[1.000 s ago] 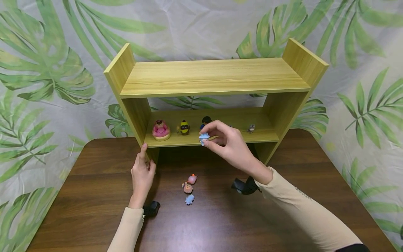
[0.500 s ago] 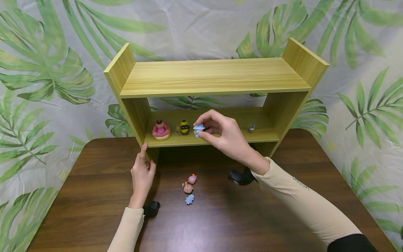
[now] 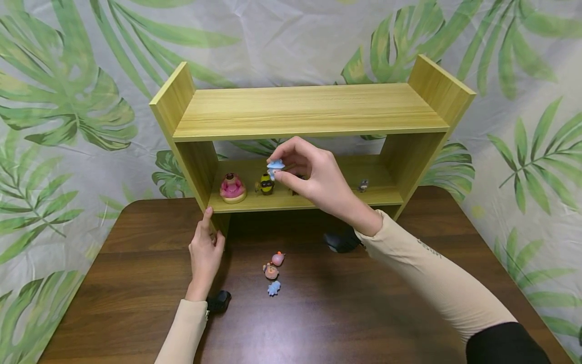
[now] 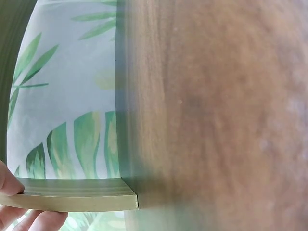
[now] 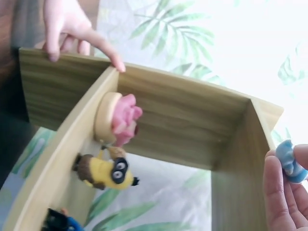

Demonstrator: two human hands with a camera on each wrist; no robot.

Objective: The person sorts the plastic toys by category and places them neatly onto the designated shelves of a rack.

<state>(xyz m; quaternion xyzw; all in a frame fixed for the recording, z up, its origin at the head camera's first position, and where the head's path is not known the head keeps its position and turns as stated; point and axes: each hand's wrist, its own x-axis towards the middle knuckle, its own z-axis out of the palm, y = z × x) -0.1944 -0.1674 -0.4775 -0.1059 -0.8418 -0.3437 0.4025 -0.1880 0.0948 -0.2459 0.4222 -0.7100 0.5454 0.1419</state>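
Note:
Between its thumb and fingertips my right hand (image 3: 313, 169) pinches a small light-blue figurine (image 3: 275, 168) with a wide-brimmed hat. In the head view it is raised in front of the middle shelf, overlapping a yellow one-eyed or goggled minion figurine (image 3: 267, 185). My left hand (image 3: 206, 253) grips the left side panel of the wooden shelf unit (image 3: 309, 132), index finger stretched up along its edge. In the left wrist view the thumb (image 4: 8, 182) lies on one face of the panel and the fingers on the other. A pink bear figurine (image 5: 124, 119) sits at the shelf's left end.
A dark-haired blue figurine (image 5: 62, 221) stands right of the minion, mostly hidden behind my right hand in the head view. A small grey figurine (image 3: 362, 185) stands farther right. On the brown table (image 3: 136, 263) lie a pink figurine (image 3: 278, 259), a brownish one (image 3: 271, 272) and a pale-blue one (image 3: 274, 288).
My right hand has moved left and up with the light-blue figurine, from in front of the dark-haired figurine to in front of the minion. The left hand has stayed on the panel.

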